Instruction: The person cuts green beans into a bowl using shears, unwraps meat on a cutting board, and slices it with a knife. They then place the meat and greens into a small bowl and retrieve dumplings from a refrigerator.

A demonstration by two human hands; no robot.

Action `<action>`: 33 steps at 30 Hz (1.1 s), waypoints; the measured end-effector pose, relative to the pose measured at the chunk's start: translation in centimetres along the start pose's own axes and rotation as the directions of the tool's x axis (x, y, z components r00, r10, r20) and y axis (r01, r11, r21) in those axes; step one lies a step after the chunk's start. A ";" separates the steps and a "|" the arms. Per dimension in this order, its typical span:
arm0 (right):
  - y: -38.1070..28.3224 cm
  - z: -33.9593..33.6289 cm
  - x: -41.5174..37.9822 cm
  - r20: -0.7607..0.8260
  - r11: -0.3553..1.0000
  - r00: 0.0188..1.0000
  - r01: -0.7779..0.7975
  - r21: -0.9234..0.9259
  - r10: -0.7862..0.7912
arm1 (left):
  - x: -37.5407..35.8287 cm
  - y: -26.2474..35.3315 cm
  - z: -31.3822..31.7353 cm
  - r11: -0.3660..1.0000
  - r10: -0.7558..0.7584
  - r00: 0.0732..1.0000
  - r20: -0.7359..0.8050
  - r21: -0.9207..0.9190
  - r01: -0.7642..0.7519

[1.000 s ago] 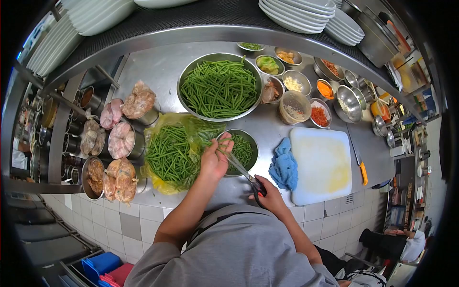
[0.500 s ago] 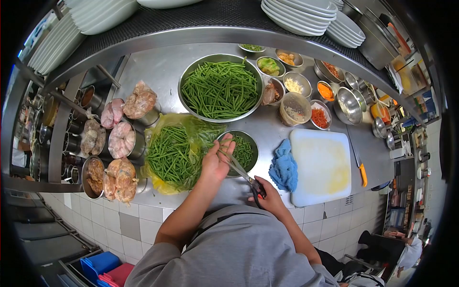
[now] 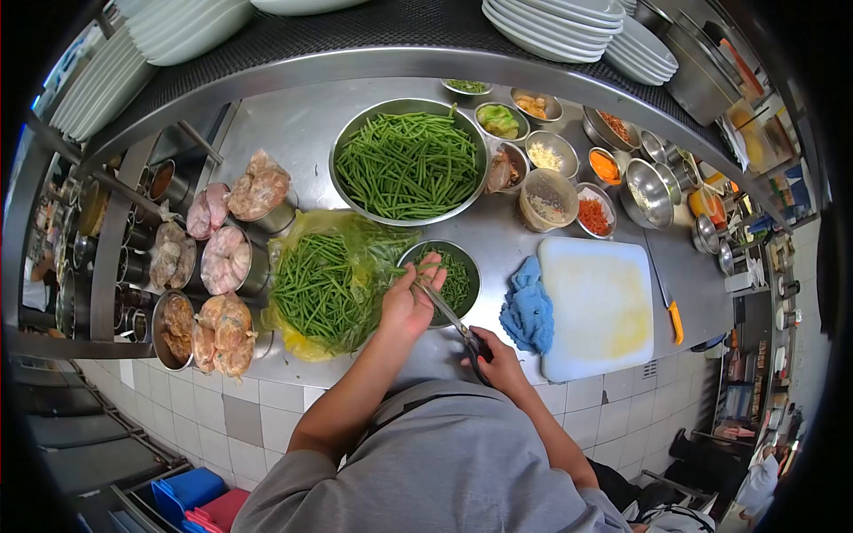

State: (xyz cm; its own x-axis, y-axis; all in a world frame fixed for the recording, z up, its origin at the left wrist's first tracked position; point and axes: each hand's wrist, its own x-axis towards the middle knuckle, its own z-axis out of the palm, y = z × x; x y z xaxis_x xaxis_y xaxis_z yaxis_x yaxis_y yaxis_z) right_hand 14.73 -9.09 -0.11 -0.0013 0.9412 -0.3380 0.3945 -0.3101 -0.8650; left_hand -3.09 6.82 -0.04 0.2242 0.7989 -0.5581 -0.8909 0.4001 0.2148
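Observation:
My right hand (image 3: pixel 499 360) is wrapped round the black handles of a pair of scissors (image 3: pixel 455 318), whose blades point up and left. Close to the blade tips, my left hand (image 3: pixel 407 304) pinches a green bean (image 3: pixel 412 269), palm turned up. Both are over the near side of a small metal bowl (image 3: pixel 478 282) with cut green bean pieces (image 3: pixel 456 277) in it. Left of my left hand, whole green beans (image 3: pixel 313 289) lie in an opened yellow plastic bag (image 3: pixel 306 345). Behind, a large metal bowl (image 3: pixel 334 171) is heaped with more beans.
A blue cloth (image 3: pixel 528 311), a white cutting board (image 3: pixel 595 311) and an orange-handled knife (image 3: pixel 673 318) lie to the right. Bagged meat (image 3: pixel 229 259) stands at left. Small bowls of chopped food, including shredded carrot (image 3: pixel 593 216), sit behind. A shelf with plates (image 3: pixel 555 31) overhangs the far side.
The scissor blades have closed together and their handles have drawn in. My left hand has shifted slightly right, with its fingers curled more over the small bowl.

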 end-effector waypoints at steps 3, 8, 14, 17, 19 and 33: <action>2.2 0.3 0.1 0.007 1.000 1.000 0.017 0.010 -0.017 | 1.0 0.2 -1.2 0.999 0.006 0.997 0.075 0.041 -0.009; 1.2 -0.4 -0.6 0.037 0.998 0.999 -0.014 0.064 0.012 | 1.4 1.2 -1.0 0.998 0.016 0.997 0.072 0.053 -0.020; 0.5 -1.4 -0.5 -0.033 0.968 0.988 0.141 -0.207 -0.151 | 1.1 1.2 -0.6 0.993 0.052 0.998 0.039 0.101 -0.055; 0.4 -1.5 -0.1 -0.054 0.934 0.979 0.170 -0.314 -0.196 | 0.9 0.7 -0.6 0.992 0.051 0.998 0.034 0.112 -0.055; 0.6 -1.4 0.1 -0.068 0.922 0.971 0.194 -0.337 -0.229 | 1.0 0.6 -0.8 0.993 0.042 0.998 0.047 0.106 -0.047; 0.6 -0.4 0.2 -0.062 0.982 0.995 0.067 -0.175 -0.079 | 1.4 -0.1 -2.3 0.995 0.038 0.995 0.090 0.086 -0.046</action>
State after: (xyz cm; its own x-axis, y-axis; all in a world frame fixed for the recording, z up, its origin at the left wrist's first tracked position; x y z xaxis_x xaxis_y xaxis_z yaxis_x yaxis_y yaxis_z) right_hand 15.35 -9.04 -0.50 0.0248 0.9692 -0.2452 0.5485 -0.2183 -0.8072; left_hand -3.61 6.89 -2.68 0.2250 0.8506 -0.4753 -0.8630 0.4005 0.3081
